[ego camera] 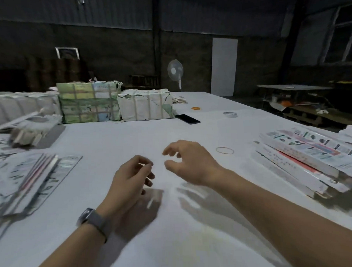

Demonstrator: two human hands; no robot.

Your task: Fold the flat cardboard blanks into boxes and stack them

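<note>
Both hands hover empty over the bare middle of the worktop, so the person seems to be between boxes, with no blank in hand. The left hand, a band on its wrist, hangs with fingers loosely curled and thumb near the fingertips; it appears to hold nothing, though blur makes a small item hard to rule out. Just to its right, the right hand is held palm down with fingers relaxed and slightly hooked, gripping nothing. The next move likely calls for a reach to the left of the left hand, where the flat blanks lie fanned in a loose pile, to draw off a single sheet. To the right of the right hand, well apart, lies the stack of folded boxes, with a rubber band between. Farther beyond both hands sit a phone and strapped bundles.
</note>
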